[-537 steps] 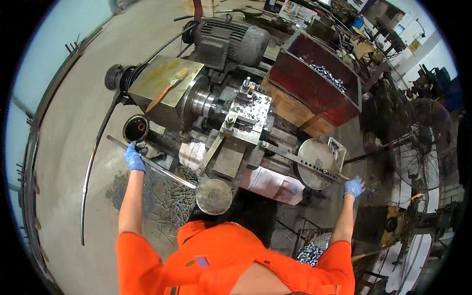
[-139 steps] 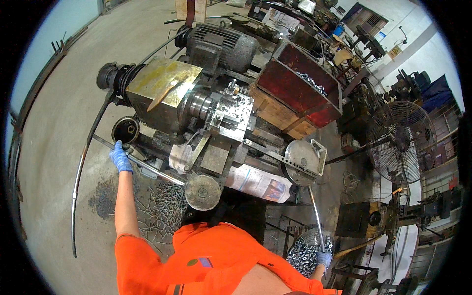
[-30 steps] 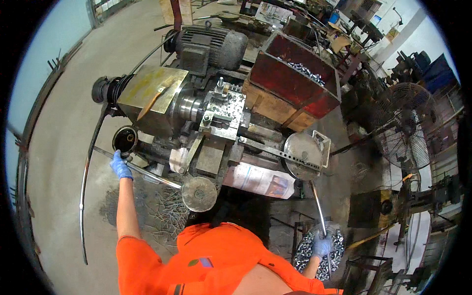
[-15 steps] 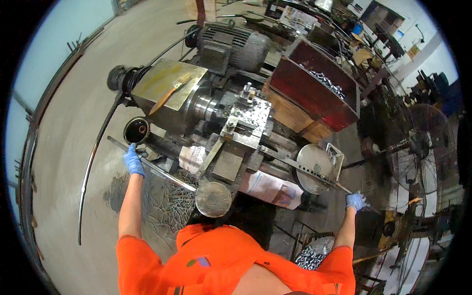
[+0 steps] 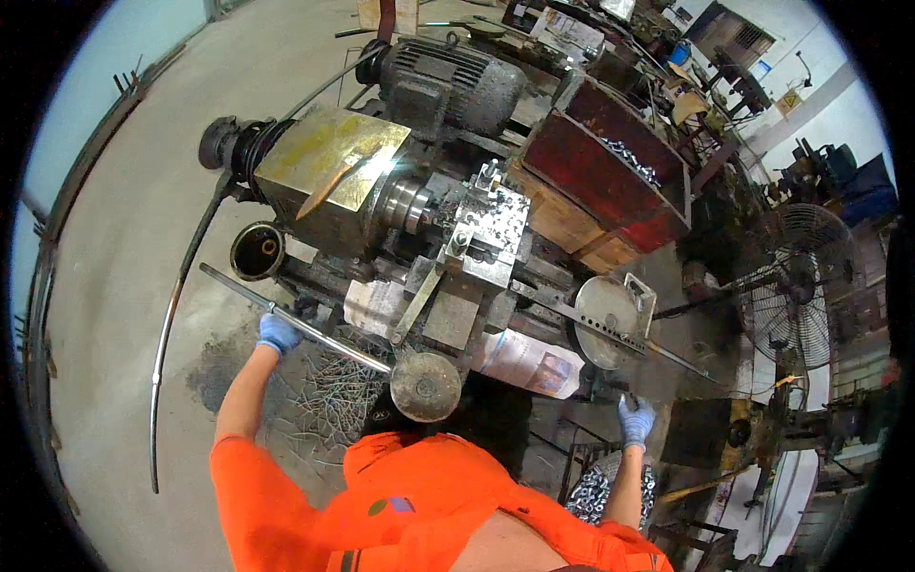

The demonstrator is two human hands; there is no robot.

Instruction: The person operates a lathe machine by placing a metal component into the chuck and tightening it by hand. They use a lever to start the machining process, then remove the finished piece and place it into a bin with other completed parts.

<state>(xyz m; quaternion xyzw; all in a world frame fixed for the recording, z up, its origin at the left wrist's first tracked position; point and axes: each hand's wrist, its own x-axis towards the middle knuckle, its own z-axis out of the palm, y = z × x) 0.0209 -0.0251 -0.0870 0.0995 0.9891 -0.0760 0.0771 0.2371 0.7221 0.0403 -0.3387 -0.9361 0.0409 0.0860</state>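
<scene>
the left hand (image 5: 278, 334) is just beside the long bar (image 5: 343, 344); i can't tell whether it grips. the right hand (image 5: 636, 421) is loosely spread, seemingly empty, near the small metal parts (image 5: 588, 496), apart from the lever (image 5: 681, 361). a stray sleeve could knock that lever; thin scraps (image 5: 334, 400) could slip underfoot.

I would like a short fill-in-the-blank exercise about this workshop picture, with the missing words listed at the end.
The left hand and the right hand are gloved in ____. The shiny rod pointing at the smaller round disc is nearest to the ____ hand. The red box rests on something made of ____. The large fan stands toward the ____ side of the picture.
Missing words: blue; left; wood; right.
</scene>
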